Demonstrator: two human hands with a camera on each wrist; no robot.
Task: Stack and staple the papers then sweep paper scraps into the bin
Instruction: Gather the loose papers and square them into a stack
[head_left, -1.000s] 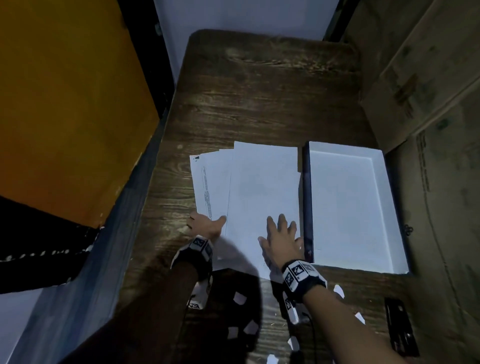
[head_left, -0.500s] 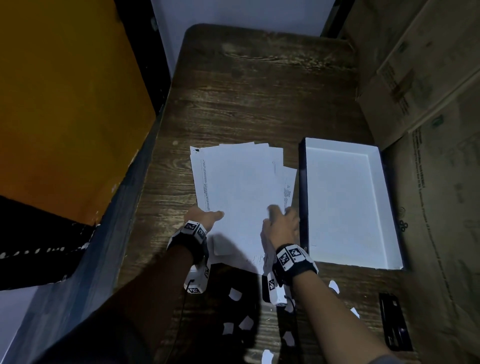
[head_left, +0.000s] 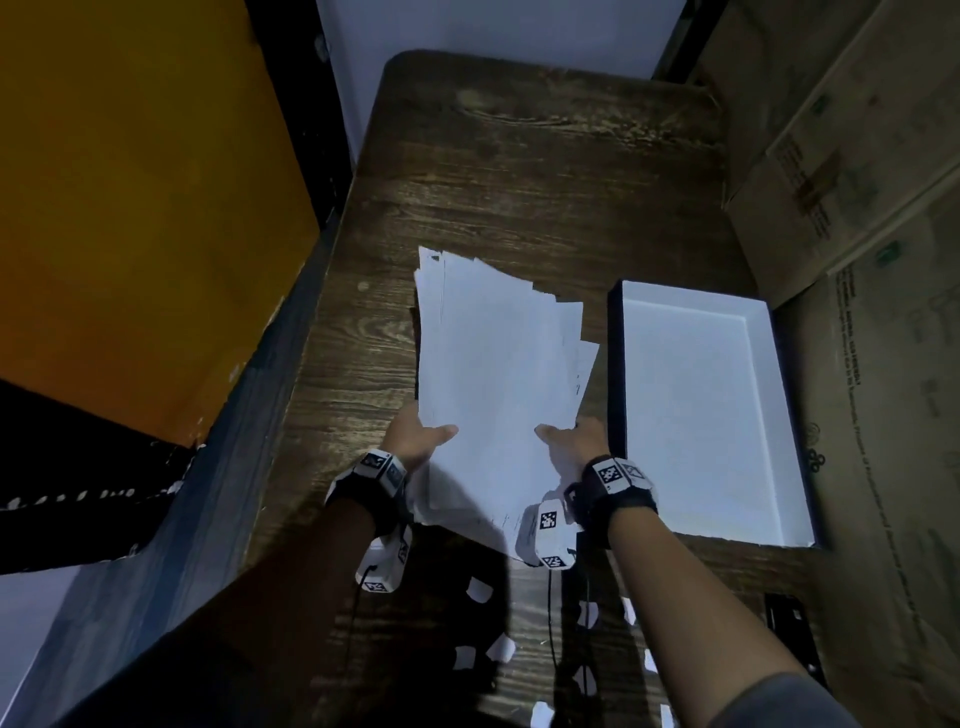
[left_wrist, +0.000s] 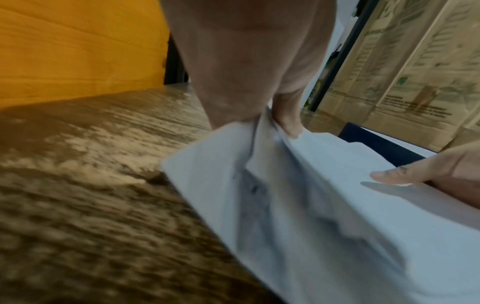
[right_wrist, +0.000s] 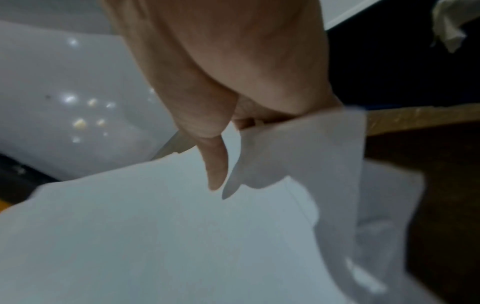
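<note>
A loose sheaf of white papers (head_left: 493, 364) is lifted off the wooden table (head_left: 519, 182), its far edges fanned unevenly. My left hand (head_left: 421, 436) grips its left side, thumb on top and fingers underneath, as the left wrist view shows on the papers (left_wrist: 324, 205). My right hand (head_left: 576, 441) grips the right side the same way, thumb lying on the papers (right_wrist: 155, 236). A white box lid (head_left: 706, 415) with a dark rim lies just right of the sheaf. Several white paper scraps (head_left: 478, 590) lie near the front edge. A black stapler (head_left: 792, 639) sits at the near right.
An orange panel (head_left: 130, 208) stands along the left of the table. Cardboard boxes (head_left: 857, 182) wall the right side. The far half of the table is bare wood.
The sheets lay spread flat under my palms a second ago. Both hands gathered them together, took hold of the sides and raised the sheaf off the table.
</note>
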